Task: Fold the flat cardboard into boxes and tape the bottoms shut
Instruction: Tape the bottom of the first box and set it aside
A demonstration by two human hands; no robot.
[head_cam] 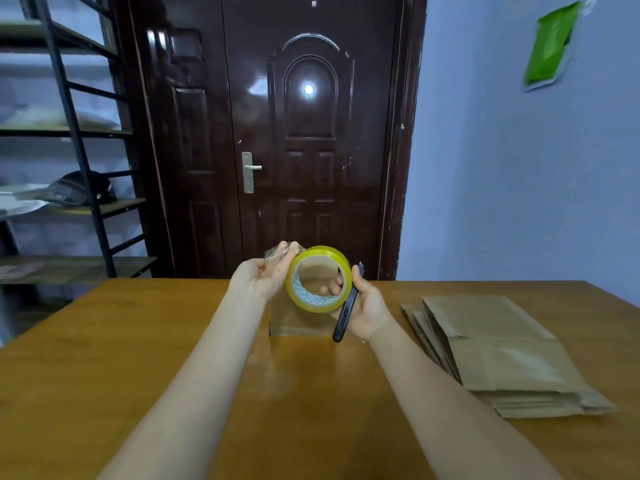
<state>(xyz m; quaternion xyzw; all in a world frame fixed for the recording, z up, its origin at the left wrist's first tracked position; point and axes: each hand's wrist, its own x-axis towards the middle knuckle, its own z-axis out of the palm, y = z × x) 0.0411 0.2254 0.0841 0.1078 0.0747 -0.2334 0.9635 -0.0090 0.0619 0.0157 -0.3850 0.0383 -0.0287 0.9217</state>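
Right hand [363, 306]: fingers curled through yellow tape roll [318, 278], black cutter [346, 306] held against the palm. Left hand [263, 275]: pinches the clear tape end [277, 252]. Folded box [298, 320] beneath on table [104, 341]; flat cardboard stack [498, 348] at right.

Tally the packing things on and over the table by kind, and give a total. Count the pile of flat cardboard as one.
Tape roll: 1, held in the right hand
Utility knife: 1, in the same hand
Folded cardboard box: 1, standing on the table
Stack of flat cardboard: 1
Total: 4
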